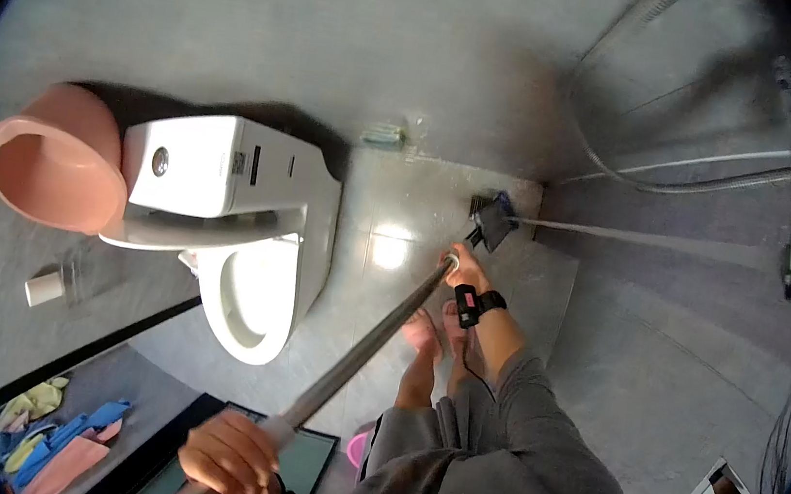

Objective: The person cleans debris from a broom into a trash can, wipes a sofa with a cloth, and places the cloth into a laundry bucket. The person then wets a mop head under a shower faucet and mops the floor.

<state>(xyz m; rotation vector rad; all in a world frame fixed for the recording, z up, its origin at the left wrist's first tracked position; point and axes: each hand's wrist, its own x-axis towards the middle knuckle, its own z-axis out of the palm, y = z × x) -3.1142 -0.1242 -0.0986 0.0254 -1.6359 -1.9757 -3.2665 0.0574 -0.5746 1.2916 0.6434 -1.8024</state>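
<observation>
Walls [341,36]: where we look past our feet, plain grey surfaces rise around the room, and a metal hose [704,191] curves along the one at our right.
Floor [347,329]: we stand barefoot on smooth, shiny pale-grey tiles with thin joints; a bright patch of reflected light lies just beyond our feet [422,333].
Toilet [318,238]: white, at our left, its lid raised and its bowl open to us.
Pole [375,342]: long and grey, it slants before us from lower left toward the far corner of the floor.
Bucket [88,119]: orange-pink, beside the toilet tank, its round mouth facing us.
Clothes [71,444]: we see a mixed heap, blue, yellow and pink, at lower left.
Hands: our left hand [230,458] is curled round the pole's near part, our right hand [466,270] closed round its far part.
Pole head [494,224]: dark and flat, near that corner; we cannot tell whether it touches the tiles.
Wrist device [467,306]: small, black, strapped above our right hand.
</observation>
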